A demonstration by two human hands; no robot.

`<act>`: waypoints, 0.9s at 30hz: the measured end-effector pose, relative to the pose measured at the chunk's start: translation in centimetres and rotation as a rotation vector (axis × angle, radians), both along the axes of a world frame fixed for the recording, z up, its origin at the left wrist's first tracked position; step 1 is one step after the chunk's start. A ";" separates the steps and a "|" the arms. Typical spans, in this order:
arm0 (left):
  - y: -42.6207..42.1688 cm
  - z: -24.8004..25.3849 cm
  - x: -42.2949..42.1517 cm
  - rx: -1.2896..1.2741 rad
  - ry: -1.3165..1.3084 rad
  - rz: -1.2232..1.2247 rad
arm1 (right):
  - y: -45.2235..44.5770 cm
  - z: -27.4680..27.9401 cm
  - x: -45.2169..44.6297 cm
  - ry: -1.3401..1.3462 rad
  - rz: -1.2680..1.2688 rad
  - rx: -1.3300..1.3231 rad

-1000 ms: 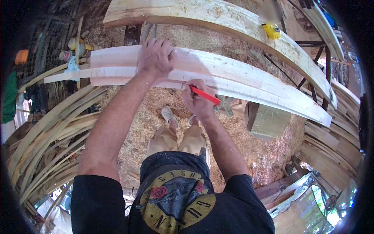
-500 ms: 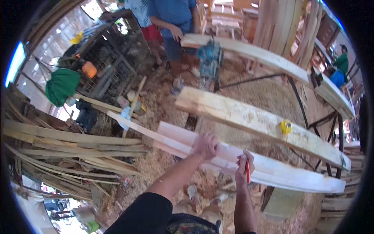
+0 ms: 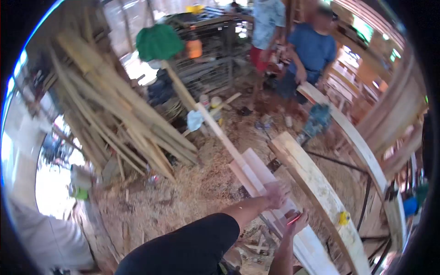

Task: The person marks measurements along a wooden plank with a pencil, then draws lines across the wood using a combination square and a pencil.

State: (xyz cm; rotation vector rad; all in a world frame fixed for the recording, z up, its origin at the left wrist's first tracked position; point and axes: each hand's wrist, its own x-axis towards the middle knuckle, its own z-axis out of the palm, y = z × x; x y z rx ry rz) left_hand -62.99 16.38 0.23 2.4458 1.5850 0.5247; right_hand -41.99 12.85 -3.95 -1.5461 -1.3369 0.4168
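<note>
A long narrow wooden strip lies lengthwise over a wider pale board. My left hand is on the strip, its fingers curled down around it and the tips hard to see. Just nearer to me, my right hand grips a thin red pencil close above the board. Beside these boards, to the right, runs a thick plank with a yellow tape measure on it.
A person in a blue shirt holds the end of another long plank by a teal power tool. Someone in a patterned shirt stands alongside. Stacked timber leans at left; shavings cover the floor.
My view has swung left, so the boards now slant more steeply at lower right. Both hands remain at the boards, the right still holding the pencil, and closer together in view.
</note>
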 end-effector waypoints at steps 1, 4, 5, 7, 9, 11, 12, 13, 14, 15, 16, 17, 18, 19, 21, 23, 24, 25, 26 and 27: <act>-1.4 0.5 0.3 0.004 0.030 0.002 | 0.2 -0.2 0.7 -0.208 0.003 0.055; -10.0 -1.0 0.2 0.086 -0.299 -0.006 | 0.9 0.1 1.0 -0.369 0.082 0.047; -14.1 1.7 -0.8 -0.023 -0.311 -0.003 | 0.7 0.4 1.6 -0.587 0.085 0.078; -20.6 3.6 -3.9 -0.422 -0.276 -0.014 | 1.4 -1.7 3.0 -0.670 0.070 0.125; -28.1 -6.5 -6.1 -0.240 -0.210 0.072 | 1.9 -1.2 2.2 -0.662 0.078 0.175; -35.8 -9.8 -9.2 -0.678 0.001 0.275 | 1.7 -0.5 1.6 -0.653 0.068 0.117; -40.1 -10.0 -10.9 -0.824 -0.002 0.391 | 1.7 -0.2 1.3 -0.649 0.062 0.087; -44.5 -10.0 -12.2 -0.922 -0.018 0.506 | 1.9 -0.1 1.1 -0.680 0.049 0.063; -48.4 -9.8 -12.5 -0.999 -0.048 0.606 | 1.9 -0.1 1.0 -0.712 0.033 0.036; -53.2 -12.8 -11.9 -0.902 -0.157 0.767 | 1.8 0.0 1.0 -0.747 0.016 0.008; -56.1 -13.3 -10.8 -0.968 -0.214 0.833 | 1.9 0.0 1.1 -0.771 0.022 -0.003; -58.2 -13.8 -9.2 -1.035 -0.290 0.874 | 2.4 -0.4 1.3 -0.795 0.024 -0.015; -59.6 -14.1 -7.8 -1.096 -0.340 0.893 | 2.5 -0.5 1.2 -0.817 0.024 -0.029; -60.6 -14.4 -6.3 -1.133 -0.384 0.907 | 2.6 -0.6 1.1 -0.824 0.031 -0.045; -62.4 -15.1 -3.8 -1.194 -0.453 0.928 | 2.9 -0.8 1.4 -0.844 0.031 -0.080; -63.8 -14.7 -2.3 -1.221 -0.504 0.956 | 3.1 -1.6 1.3 -0.820 0.018 -0.038; -64.4 -15.1 -1.9 -1.224 -0.517 0.972 | 3.3 -1.9 1.4 -0.811 0.009 -0.022; -65.2 -15.0 -2.0 -1.228 -0.518 0.990 | 3.5 -1.8 1.4 -0.803 0.026 -0.069; -65.6 -15.2 -2.2 -1.232 -0.517 0.998 | 3.9 -1.6 1.3 -0.800 0.040 -0.120; -66.1 -15.2 -2.3 -1.240 -0.511 1.010 | 4.0 -1.6 1.6 -0.799 0.051 -0.176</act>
